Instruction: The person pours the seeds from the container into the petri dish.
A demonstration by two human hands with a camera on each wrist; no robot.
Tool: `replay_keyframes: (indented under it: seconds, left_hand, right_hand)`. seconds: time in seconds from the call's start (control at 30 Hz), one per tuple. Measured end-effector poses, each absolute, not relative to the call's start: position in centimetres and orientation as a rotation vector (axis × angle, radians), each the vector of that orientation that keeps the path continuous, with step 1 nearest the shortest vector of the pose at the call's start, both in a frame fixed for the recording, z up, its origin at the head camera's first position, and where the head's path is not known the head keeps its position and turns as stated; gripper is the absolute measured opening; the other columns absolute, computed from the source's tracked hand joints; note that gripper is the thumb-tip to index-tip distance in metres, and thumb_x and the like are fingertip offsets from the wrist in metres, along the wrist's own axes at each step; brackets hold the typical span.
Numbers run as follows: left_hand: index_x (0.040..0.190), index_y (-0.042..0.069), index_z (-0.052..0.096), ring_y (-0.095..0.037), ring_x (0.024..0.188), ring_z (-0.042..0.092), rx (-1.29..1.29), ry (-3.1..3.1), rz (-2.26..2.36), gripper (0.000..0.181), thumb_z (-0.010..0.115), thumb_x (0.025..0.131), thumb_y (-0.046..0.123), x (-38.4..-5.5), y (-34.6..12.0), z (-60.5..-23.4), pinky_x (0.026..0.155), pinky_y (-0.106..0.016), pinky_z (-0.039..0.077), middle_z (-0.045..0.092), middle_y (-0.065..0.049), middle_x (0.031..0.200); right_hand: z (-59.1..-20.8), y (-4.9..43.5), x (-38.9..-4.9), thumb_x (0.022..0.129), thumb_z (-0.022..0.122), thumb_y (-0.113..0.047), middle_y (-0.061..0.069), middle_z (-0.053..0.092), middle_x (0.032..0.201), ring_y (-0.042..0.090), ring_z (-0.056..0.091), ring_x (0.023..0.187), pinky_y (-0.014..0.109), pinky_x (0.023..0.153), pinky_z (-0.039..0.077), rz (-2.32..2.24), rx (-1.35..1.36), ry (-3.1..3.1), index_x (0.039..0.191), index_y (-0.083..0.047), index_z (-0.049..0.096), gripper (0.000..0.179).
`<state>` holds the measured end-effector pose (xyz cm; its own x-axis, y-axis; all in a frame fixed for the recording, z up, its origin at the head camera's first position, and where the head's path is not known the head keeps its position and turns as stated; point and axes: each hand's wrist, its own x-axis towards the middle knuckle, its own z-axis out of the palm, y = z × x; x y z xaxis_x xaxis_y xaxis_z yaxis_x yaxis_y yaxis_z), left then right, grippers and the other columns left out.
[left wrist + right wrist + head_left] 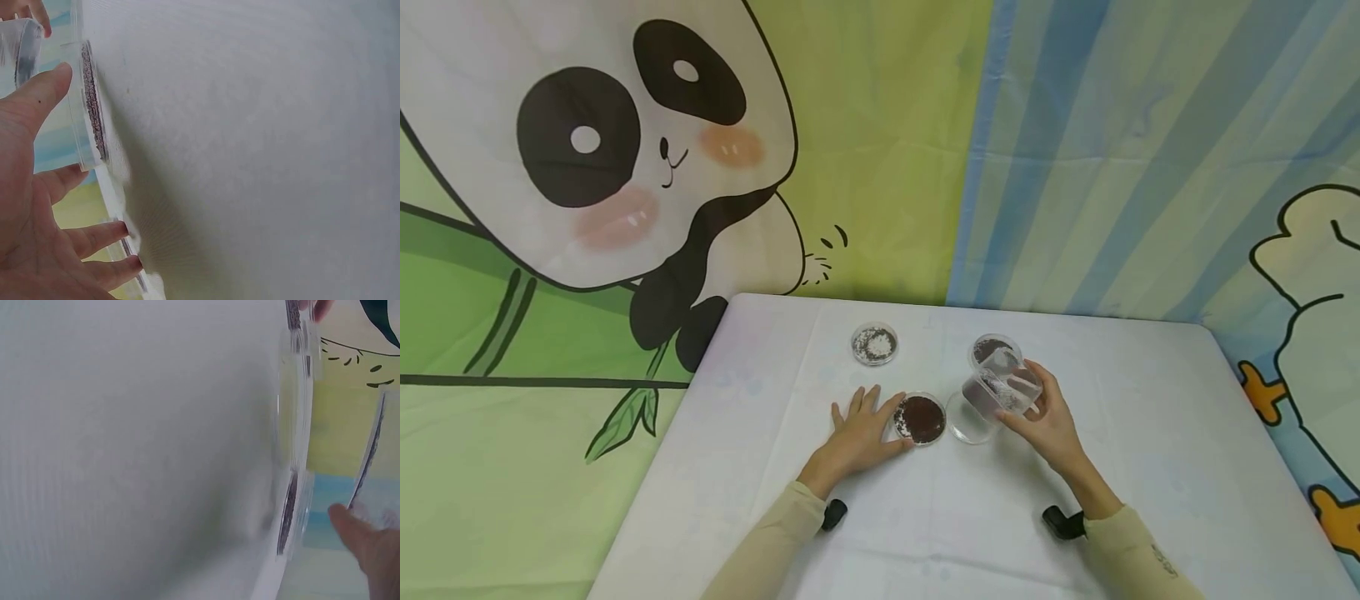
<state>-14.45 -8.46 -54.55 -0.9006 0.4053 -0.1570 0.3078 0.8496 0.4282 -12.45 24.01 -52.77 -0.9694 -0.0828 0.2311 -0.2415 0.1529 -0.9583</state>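
My left hand [857,437] holds the edges of a round clear petri dish [921,419] between thumb and index finger. Dark brown granules fill that dish, with white bits along its left side. The other left fingers are spread on the table. In my right hand [1051,425] is a clear plastic box [1000,392], gripped by its right side and tilted toward the left. Dark and whitish matter shows in the box. Below it stands a clear dish [967,423], partly covered by the box; its visible part looks bare.
Behind the box is another round dish [989,343] of dark granules, partly hidden. A dish with white matter over dark granules [875,343] stands at the back left. The white-covered table [1150,400] ends at a printed cloth backdrop [880,150].
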Motion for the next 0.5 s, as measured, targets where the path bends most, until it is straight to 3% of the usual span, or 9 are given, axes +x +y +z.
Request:
replay_keyframes:
  seconds: [0.2, 0.5]
  left_hand:
    - [0.157, 0.034, 0.032, -0.045, 0.148, 0.011, 0.548, 2.787, 0.581, 0.082, 0.063, 0.088, 0.066, -14.4, -8.4, -54.5, 0.103, -0.081, 0.007, 0.022, -0.020, 0.162]
    - [0.157, 0.034, 0.032, -0.045, 0.148, 0.010, 0.539, 2.785, 0.580, 0.081, 0.063, 0.089, 0.065, -14.4, -8.4, -54.5, 0.103, -0.080, 0.007, 0.021, -0.020, 0.162]
  right_hand:
    - [-52.1, 25.6, -12.7, 0.080, 0.085, -0.007, 0.018, 0.040, 0.149, 0.038, 0.040, 0.135, 0.058, 0.107, 0.034, 1.650, 0.088, -2.397, 0.156, -0.005, 0.022, 0.099]
    - [-51.3, 29.1, -13.8, 0.083, 0.084, -0.021, 0.019, 0.033, 0.153, 0.042, 0.039, 0.135, 0.059, 0.108, 0.034, 1.551, -0.188, -2.406, 0.158, -0.007, 0.013, 0.105]
